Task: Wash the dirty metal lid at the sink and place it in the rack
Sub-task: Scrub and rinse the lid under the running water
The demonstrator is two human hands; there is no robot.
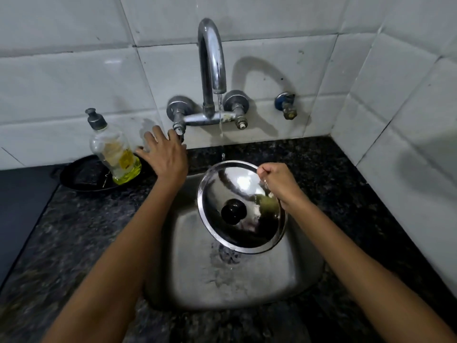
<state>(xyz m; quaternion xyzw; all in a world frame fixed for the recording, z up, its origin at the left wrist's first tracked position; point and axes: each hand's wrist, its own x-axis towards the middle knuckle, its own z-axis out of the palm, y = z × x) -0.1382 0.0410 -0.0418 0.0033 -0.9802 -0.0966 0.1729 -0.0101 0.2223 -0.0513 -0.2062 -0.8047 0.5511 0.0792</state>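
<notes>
one step underway: right hand (277,184) pinching the metal lid (241,206) under the tap (211,58); left hand (165,154) spread at the valve; scrubbing and racking remain.

I note a clear soap bottle (114,151), grey pump cap, yellow liquid low inside, standing tilted on a black tray (81,175) on dark speckled counter (333,174). White wall tiles (61,82) behind. A blue-collared valve (286,105) sits on the wall.

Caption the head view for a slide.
Right hand tilts the lid over the sink under the running tap while the left hand reaches its handle.
</notes>
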